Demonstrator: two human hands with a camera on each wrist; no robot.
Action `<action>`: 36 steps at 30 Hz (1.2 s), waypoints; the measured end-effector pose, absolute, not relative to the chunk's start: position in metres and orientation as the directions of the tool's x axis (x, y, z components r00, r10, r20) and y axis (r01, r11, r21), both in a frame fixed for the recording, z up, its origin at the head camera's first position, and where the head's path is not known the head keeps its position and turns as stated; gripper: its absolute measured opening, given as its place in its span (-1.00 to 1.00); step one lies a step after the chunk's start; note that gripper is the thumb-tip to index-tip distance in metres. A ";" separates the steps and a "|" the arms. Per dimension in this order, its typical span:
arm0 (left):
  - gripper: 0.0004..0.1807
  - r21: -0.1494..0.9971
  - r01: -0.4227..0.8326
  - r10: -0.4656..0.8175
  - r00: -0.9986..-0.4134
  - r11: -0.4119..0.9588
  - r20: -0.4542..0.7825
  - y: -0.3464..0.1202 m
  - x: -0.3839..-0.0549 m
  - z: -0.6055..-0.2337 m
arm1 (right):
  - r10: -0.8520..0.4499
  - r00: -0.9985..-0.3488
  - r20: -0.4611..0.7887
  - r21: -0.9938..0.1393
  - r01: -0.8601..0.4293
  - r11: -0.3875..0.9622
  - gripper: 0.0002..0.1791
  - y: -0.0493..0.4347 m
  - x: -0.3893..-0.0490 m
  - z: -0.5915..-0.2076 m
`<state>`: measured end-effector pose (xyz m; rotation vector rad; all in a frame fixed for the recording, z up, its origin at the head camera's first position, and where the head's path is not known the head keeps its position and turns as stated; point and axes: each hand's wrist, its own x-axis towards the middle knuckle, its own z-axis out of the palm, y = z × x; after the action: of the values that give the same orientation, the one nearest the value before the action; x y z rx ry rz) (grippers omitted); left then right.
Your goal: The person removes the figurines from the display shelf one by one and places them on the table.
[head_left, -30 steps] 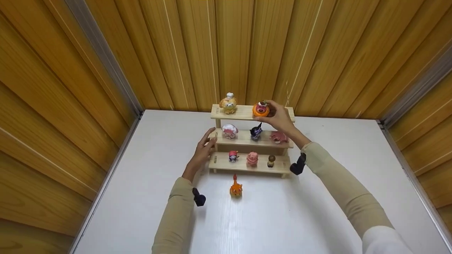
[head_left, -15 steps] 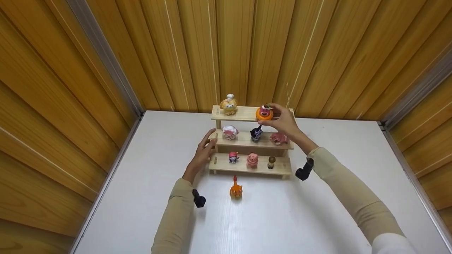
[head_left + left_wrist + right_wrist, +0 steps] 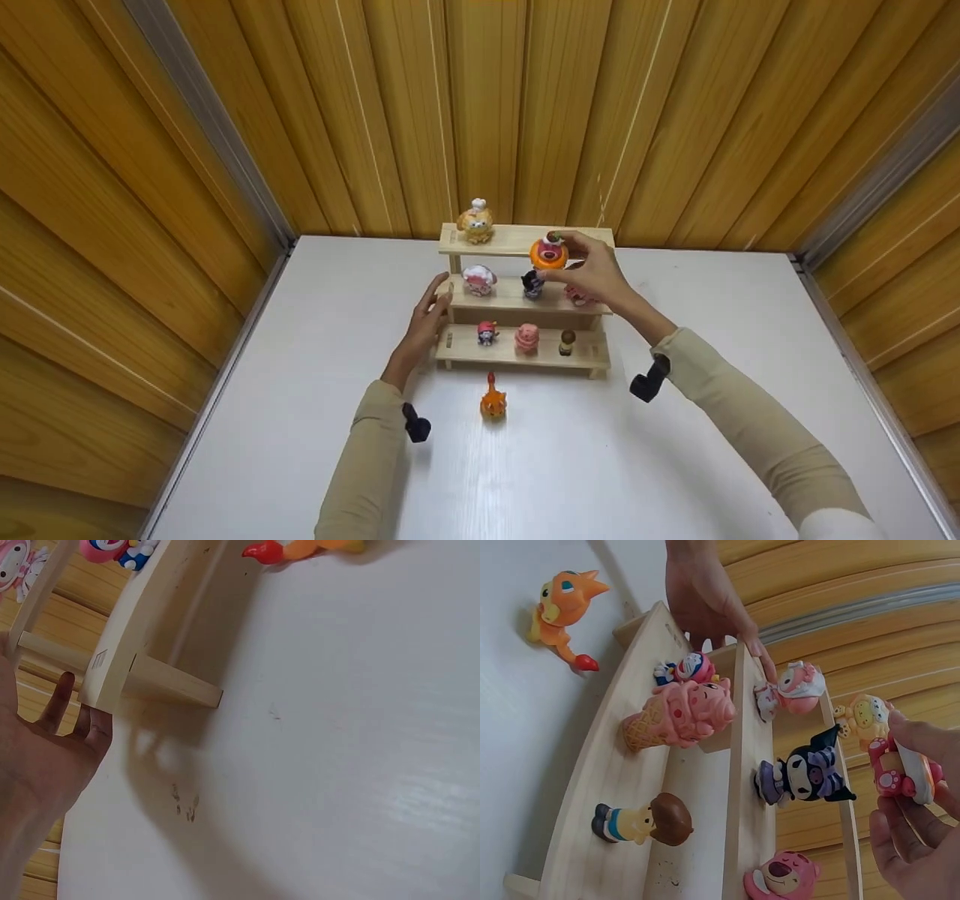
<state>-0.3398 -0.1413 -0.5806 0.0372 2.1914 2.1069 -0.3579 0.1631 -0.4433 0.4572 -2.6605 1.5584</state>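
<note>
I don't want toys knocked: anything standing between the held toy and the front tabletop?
Likely yes: lower than the held toy stand the black toy on the middle shelf and cone toy on the bottom shelf.

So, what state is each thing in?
Shelf, standing on the table
Left hand, at the shelf's left end
Round orange toy, held aloft by right hand
Chef hat toy, upright, top step
White cap toy, upright, middle step
Black hood toy, upright, middle step
Pink bear, on middle step
Pink hood toy, upright, bottom step
Cone toy, upright, bottom step
Brown hair toy, upright, bottom step
Orange animal, on the table
</note>
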 end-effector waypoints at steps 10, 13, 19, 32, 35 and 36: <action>-0.41 0.998 -0.054 0.091 -0.994 0.039 -0.057 -0.143 -0.338 -0.579 | -0.309 -0.931 0.194 -0.838 -0.321 0.442 -0.28 0.166 -0.324 -0.445; -0.40 0.998 -0.056 0.097 -0.994 0.034 -0.059 -0.142 -0.338 -0.579 | -0.318 -0.927 0.198 -0.836 -0.329 0.438 -0.27 0.169 -0.313 -0.445; -0.40 0.997 -0.067 0.112 -0.991 0.023 -0.069 -0.140 -0.344 -0.577 | -0.341 -0.917 0.209 -0.843 -0.345 0.412 -0.29 0.177 -0.293 -0.449; -0.38 0.996 -0.068 0.114 -0.991 0.052 -0.073 -0.143 -0.346 -0.577 | -0.407 -0.895 0.181 -0.835 -0.359 0.417 -0.26 0.178 -0.261 -0.461; -0.38 0.995 -0.074 0.115 -0.990 0.059 -0.080 -0.142 -0.346 -0.577 | -0.422 -0.887 0.189 -0.835 -0.371 0.406 -0.27 0.178 -0.255 -0.468; -0.38 0.995 -0.079 0.117 -0.989 0.060 -0.086 -0.141 -0.346 -0.577 | -0.428 -0.883 0.194 -0.835 -0.378 0.401 -0.28 0.178 -0.253 -0.470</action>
<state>-0.3457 -0.1411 -0.5767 0.0396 2.1777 2.0608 -0.2532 0.1783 -0.4702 0.7690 -2.6719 1.5700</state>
